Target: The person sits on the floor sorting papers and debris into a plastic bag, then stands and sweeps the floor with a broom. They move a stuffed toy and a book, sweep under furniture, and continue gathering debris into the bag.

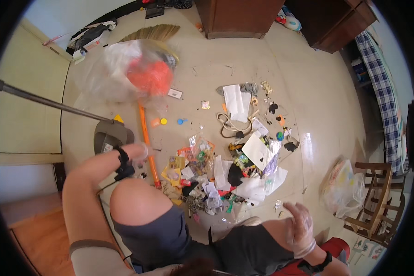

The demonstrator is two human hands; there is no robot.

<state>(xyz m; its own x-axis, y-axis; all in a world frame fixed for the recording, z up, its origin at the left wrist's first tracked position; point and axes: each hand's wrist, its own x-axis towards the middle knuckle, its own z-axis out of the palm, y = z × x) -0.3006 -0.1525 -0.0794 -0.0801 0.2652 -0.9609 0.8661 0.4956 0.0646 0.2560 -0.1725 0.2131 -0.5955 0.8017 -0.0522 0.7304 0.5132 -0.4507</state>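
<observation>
My left hand (139, 152), in a clear plastic glove, is blurred beside the orange broom handle (153, 169); its fingers are partly hidden, and I cannot tell whether they grip anything. Just left of that hand lies a grey dustpan (112, 136) with a long metal handle. My right hand (301, 229), gloved the same way, is raised by my right knee with its fingers apart and nothing in it. Between my knees and beyond spreads a litter pile: white paper (255, 151), black scraps (235, 175), clear wrappers and a looped cord (233, 127).
A blurred clear bag holding something red (151, 77) covers part of the broom near its straw bristles (151, 32). Another filled plastic bag (341, 186) stands by a wooden rack (374, 200) at right. Brown wooden furniture (239, 19) lines the far side. Under me is a red seat (336, 246).
</observation>
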